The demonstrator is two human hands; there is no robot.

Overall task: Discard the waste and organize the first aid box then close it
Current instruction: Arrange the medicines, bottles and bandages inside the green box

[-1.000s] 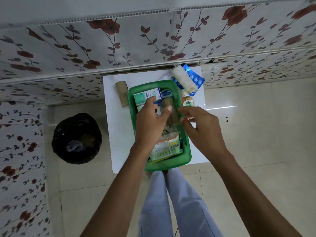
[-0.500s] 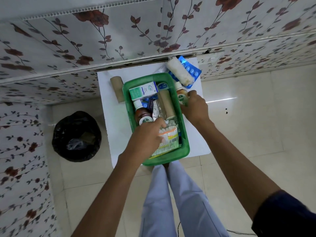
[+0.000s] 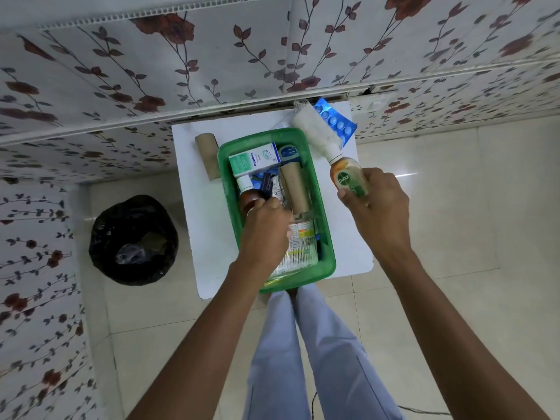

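Note:
A green first aid box (image 3: 328, 237) sits open on a small white table (image 3: 198, 213). Inside lie an Optibex carton (image 3: 254, 160), a brown cardboard roll (image 3: 294, 186), a dark brown bottle (image 3: 247, 195), blister strips and a packet (image 3: 298, 250). My left hand (image 3: 265, 234) is down in the box, fingers curled on the brown bottle's lower end. My right hand (image 3: 377, 207) holds a Dettol bottle (image 3: 345, 177) above the table, just right of the box. No lid is visible.
A second cardboard roll (image 3: 206, 156) lies left of the box. A white gauze roll (image 3: 315, 131) and a blue blister pack (image 3: 336, 122) rest at the table's back right. A black-lined bin (image 3: 133, 241) stands on the floor to the left. Floral wall behind.
My right hand has closed on the Dettol bottle beside the box and lifted it. My left hand has slid left inside the box onto the brown bottle.

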